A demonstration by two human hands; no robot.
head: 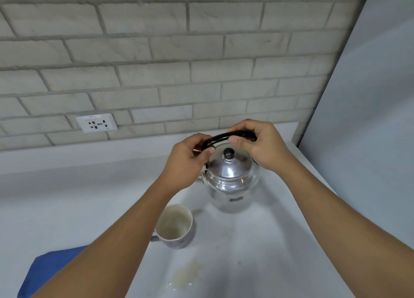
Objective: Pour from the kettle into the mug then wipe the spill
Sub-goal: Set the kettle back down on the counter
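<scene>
A shiny metal kettle [231, 185] with a black knob on its lid stands upright on the white counter [78, 208], near the back wall. Its black arched handle [220, 138] is gripped at both ends: my left hand [187, 162] holds the left end, my right hand [261, 145] the right end. A pale mug [175, 225] stands in front of the kettle, to its left, partly behind my left forearm. A beige puddle [186, 275] lies on the counter in front of the mug. A blue cloth [49, 271] rests at the lower left under my left arm.
A grey brick wall runs along the back with a white power socket [96, 123] at the left. A plain grey panel [369, 118] closes the counter on the right.
</scene>
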